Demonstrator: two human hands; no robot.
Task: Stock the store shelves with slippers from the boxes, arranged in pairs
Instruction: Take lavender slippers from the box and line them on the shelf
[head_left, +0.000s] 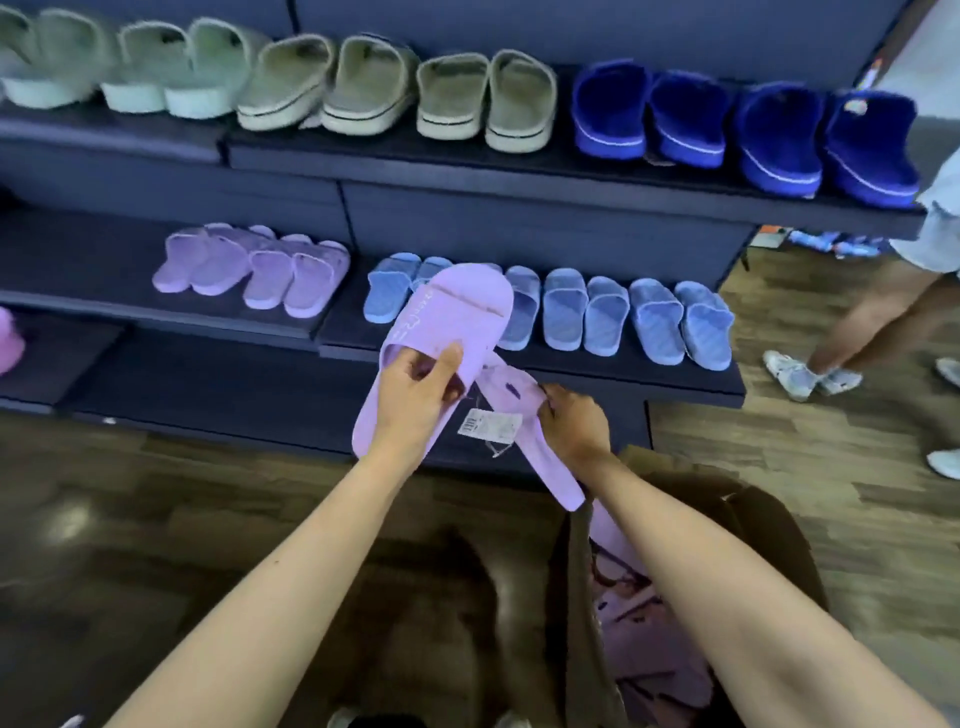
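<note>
two lilac slippers are held in the air before the shelves, one in each of the two hands. the upper slipper (452, 317) points its toe toward 1 o'clock; the left hand (415, 400) grips it at the strap, thumb on top, fingers curled beneath. the lower slipper (550, 462) runs toward 5 o'clock, turned so its shape is hard to read; the right hand (574, 423) is curled round its middle. the left hand sits at 9 o'clock of the right, and one white tag (488, 422) hangs between them, its print too blurred to read.

at 5 o'clock of the hands one brown box (779, 525) stands on the floor, its contents a lilac blur partly hidden by the right forearm.

at 12 o'clock the middle shelf (519, 358) carries four lilac pairs' slippers (249, 270) and seven light blue slippers (623, 317) that show; the held slipper hides part of that row. the upper shelf (415, 156) holds four pale green slippers (156, 67), the leftmost cut off, four beige slippers (395, 88) and four dark blue slippers (743, 130). at 3 o'clock a second person's leg (872, 322) is cut off by the edge.
</note>
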